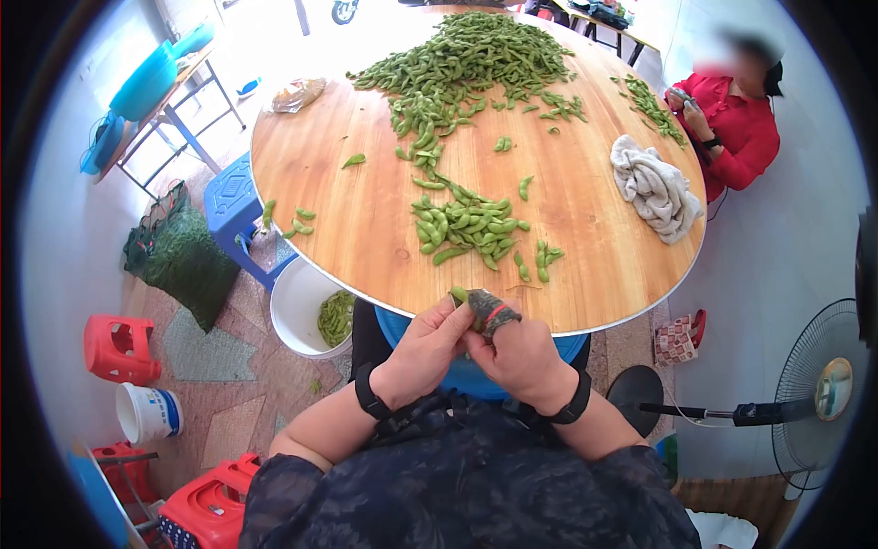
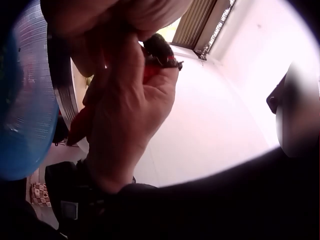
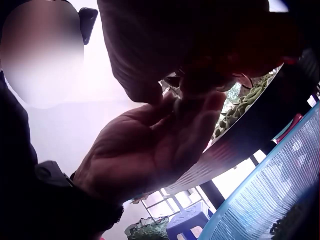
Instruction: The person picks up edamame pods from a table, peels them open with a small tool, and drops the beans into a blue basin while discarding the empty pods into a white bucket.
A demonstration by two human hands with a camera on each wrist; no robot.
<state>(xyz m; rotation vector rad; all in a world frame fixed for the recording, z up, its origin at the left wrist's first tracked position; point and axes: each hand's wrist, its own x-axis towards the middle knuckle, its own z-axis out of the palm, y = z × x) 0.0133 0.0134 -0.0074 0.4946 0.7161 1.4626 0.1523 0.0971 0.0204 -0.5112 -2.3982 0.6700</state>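
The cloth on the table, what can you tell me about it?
The cloth is pale greyish white and looks soft, perhaps towelling. It lies crumpled in loose folds on the wooden table, near the rim on the right of the head view. Nobody touches it. Some green pods lie just beyond it.

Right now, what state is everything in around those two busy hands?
Left hand: pinching a green pod
Right hand: curled round the same pod, dark wrap on it
Large pod pile: heaped, spilling toward the person
Small pod pile: loosely heaped
Cloth: crumpled
White bucket: upright, partly filled with pods
Blue stool: upright
Fan: upright; on or off, cannot tell
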